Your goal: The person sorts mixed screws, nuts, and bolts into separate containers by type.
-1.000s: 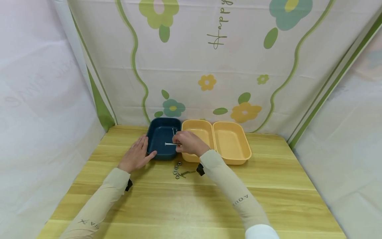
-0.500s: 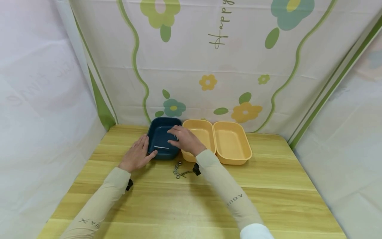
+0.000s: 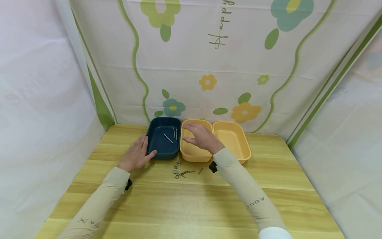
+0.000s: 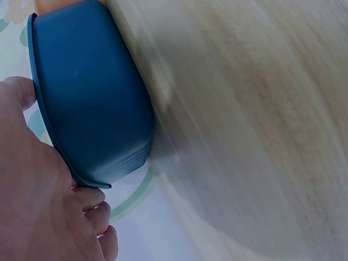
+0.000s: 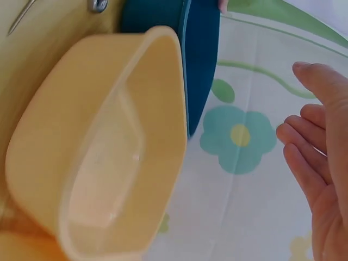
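Right hand [image 3: 203, 137] shifted right; bolts [image 3: 168, 138] lie between hands [image 3: 135, 156], two perhaps touching.

On the wood-grain tabletop [image 3: 149, 205], a navy tray [image 3: 156, 139] and two yellow trays [image 3: 229, 142] are set beyond hex nuts [image 3: 175, 171] and screws [image 3: 185, 172].

Behind the table [image 3: 167, 212] hangs a flowered cloth [image 3: 179, 59]; left of the table, a whitish sheet [image 3: 38, 116]; right, another sheet [image 3: 349, 132].
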Motion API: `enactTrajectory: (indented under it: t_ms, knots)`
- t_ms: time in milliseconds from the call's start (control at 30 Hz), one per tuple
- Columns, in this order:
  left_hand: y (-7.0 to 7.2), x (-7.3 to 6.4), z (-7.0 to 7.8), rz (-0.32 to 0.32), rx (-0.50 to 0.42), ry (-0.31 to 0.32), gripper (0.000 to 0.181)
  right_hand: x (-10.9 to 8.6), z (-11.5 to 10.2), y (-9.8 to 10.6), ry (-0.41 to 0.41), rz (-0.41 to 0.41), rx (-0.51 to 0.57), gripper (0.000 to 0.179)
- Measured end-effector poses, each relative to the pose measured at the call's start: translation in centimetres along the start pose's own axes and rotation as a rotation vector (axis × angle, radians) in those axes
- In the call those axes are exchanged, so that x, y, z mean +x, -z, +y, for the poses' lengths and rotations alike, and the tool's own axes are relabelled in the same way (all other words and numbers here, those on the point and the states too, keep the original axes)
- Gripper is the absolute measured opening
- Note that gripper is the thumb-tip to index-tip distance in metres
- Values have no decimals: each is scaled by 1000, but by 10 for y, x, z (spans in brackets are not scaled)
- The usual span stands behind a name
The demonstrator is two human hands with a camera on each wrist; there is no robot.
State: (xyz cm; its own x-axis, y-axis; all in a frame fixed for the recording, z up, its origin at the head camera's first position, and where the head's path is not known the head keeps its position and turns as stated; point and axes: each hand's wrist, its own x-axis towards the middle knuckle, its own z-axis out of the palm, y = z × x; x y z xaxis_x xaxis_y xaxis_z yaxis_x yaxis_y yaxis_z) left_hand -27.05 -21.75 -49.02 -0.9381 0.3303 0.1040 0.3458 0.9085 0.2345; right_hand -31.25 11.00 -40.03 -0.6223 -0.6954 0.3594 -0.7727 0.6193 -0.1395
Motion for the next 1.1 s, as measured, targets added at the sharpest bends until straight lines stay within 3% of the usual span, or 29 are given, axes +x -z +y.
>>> enactTrajectory:
  t_ms: [167,300,600,833,1100]
  knots:
    - [0,-1,0,-2,-7,-3,89,-21,7,11,-39,-22,-22,53]
    - [0,-1,0,-2,-11,-7,89,-42,12,17,-131,-85,-24,60]
    - [0,-1,0,-6,-6,-6,89,-84,25,8,-325,-223,7,78]
    - [0,-2,0,1,-10,-7,90,-104,37,-16,-316,-194,-59,81]
    - [0,-1,-1,-8,-9,-6,90,-118,45,-38,-356,-190,-53,83]
